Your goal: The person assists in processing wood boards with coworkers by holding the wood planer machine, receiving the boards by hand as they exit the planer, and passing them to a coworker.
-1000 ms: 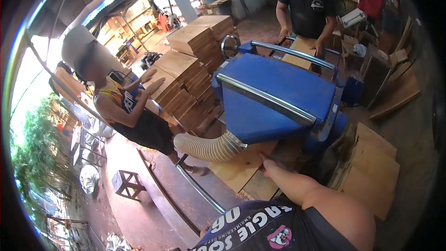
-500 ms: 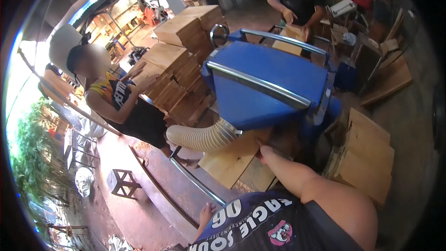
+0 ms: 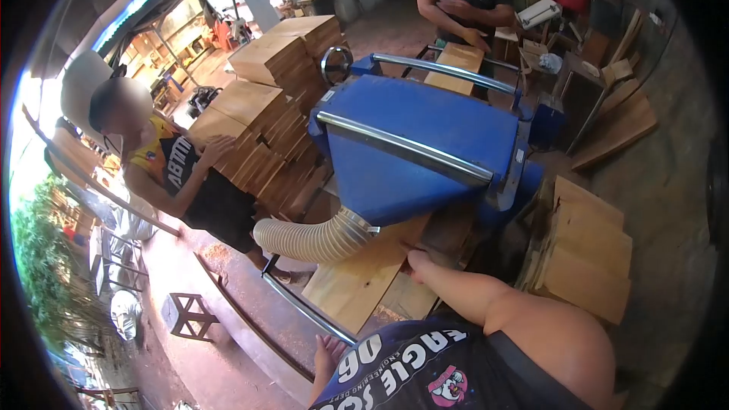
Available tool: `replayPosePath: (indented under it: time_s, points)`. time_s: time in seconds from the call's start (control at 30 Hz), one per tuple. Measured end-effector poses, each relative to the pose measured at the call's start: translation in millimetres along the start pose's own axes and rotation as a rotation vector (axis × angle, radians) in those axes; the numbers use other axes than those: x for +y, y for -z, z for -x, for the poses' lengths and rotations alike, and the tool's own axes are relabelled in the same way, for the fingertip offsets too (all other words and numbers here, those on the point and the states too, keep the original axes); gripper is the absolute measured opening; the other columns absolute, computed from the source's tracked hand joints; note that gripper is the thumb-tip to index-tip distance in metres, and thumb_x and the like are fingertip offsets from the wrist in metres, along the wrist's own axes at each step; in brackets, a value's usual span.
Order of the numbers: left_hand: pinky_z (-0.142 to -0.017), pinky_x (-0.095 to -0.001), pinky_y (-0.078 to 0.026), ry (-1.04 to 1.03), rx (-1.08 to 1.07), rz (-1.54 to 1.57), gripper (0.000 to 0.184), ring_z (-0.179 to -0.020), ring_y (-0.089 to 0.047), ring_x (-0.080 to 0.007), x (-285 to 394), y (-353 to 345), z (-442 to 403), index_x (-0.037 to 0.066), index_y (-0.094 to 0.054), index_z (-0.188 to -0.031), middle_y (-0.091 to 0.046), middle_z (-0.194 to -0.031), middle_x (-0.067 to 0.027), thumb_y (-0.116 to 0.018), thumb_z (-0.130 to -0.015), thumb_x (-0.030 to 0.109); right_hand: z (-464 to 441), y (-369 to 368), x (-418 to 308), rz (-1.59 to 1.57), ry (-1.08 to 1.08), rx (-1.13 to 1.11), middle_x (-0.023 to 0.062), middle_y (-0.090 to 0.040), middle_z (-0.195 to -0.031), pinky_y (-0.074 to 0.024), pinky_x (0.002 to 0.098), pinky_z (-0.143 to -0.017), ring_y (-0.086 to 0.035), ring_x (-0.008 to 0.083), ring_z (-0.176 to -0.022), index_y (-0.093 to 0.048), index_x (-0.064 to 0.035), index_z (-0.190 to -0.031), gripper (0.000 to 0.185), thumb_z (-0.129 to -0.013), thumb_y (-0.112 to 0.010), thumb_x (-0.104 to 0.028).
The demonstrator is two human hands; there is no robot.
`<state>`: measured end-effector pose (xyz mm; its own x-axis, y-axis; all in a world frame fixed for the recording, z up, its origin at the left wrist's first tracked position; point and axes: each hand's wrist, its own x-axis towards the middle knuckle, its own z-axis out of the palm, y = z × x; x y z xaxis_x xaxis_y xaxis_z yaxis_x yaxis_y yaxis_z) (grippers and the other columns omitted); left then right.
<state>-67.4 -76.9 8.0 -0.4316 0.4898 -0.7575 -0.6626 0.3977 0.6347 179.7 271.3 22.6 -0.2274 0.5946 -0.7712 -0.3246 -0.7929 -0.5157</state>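
right hand (image 3: 415,260): fingers extended at board (image 3: 355,285) edge, grip can't tell | left hand (image 3: 328,351): part open, near metal bar (image 3: 305,307) | board: flat, partly under hose (image 3: 311,240), by blue machine (image 3: 421,148)

The floor (image 3: 243,368) extends around the blue machine (image 3: 418,152). To the left of the machine, a small stool (image 3: 190,315) stands upright on the floor. Orange-toned shavings (image 3: 218,253) lie scattered between stool and machine. Stacked boards (image 3: 262,118) stand beyond the machine, to its left; their base contact is partly hidden.
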Motion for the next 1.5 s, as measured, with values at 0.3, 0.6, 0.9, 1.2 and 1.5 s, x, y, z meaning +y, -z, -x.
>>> replayPosePath:
  time_s: [0.3, 0.6, 0.9, 1.2, 1.5]
  points:
    - [-0.101, -0.0482, -0.047, 0.01, -0.004, -0.044, 0.084, -0.125, -0.055, -0.0339, 30.0, -29.0, 14.4, 0.004, -0.037, -0.159, -0.049, -0.151, -0.0156, -0.043, -0.106, 0.069, -36.0, 9.8, -9.2, -0.074, 0.058, 0.018, 0.005, -0.074, -0.11, -0.0641, 0.0409, -0.077, -0.075, 0.0216, -0.092, -0.066, -0.0116, -0.126, 0.046, -0.093, -0.082, -0.041]
    - [-0.101, -0.0482, -0.049, 0.009, -0.089, -0.003, 0.087, -0.13, -0.056, -0.0358, 29.8, -24.7, 7.9, 0.005, -0.04, -0.157, -0.046, -0.158, -0.0176, -0.046, -0.103, 0.072, -17.5, 15.7, 3.3, -0.035, 0.019, -0.082, 0.0057, -0.07, -0.125, -0.0582, 0.0397, -0.091, -0.07, 0.0214, -0.107, -0.062, -0.0126, -0.135, 0.046, -0.101, -0.073, -0.041]
    - [-0.093, -0.0501, -0.056, -0.007, 0.068, 0.097, 0.078, -0.111, -0.071, -0.0352, 16.8, -6.1, -3.9, 0.0, -0.057, -0.145, -0.068, -0.13, -0.0181, -0.062, -0.1, 0.063, 26.7, 35.0, 64.9, -0.065, -0.157, -0.33, 0.0058, -0.07, -0.131, -0.0558, 0.0449, -0.105, -0.068, 0.0254, -0.119, -0.061, -0.013, -0.138, 0.039, -0.105, -0.068, -0.033]
    - [-0.085, -0.0418, -0.056, -0.122, 0.569, -0.632, 0.078, -0.098, -0.072, -0.0284, 12.1, 31.1, 72.0, -0.008, -0.073, -0.119, -0.075, -0.106, -0.0222, -0.06, -0.1, 0.066, 12.8, 46.0, 33.0, -0.075, -0.052, -0.034, 0.0074, -0.07, -0.126, -0.0609, 0.0446, -0.095, -0.072, 0.0258, -0.111, -0.061, -0.0107, -0.135, 0.04, -0.102, -0.071, -0.029]
    - [-0.091, -0.0425, -0.055, -0.137, 0.646, -0.376, 0.079, -0.109, -0.071, -0.0272, -63.9, 189.1, 132.5, 0.001, -0.068, -0.136, -0.073, -0.126, -0.0131, -0.065, -0.096, 0.069, 42.6, 17.7, 69.7, 0.424, -0.029, -0.225, 0.0124, -0.071, -0.119, -0.0627, 0.0472, -0.089, -0.072, 0.0254, -0.105, -0.065, -0.0049, -0.129, 0.034, -0.104, -0.067, -0.028]
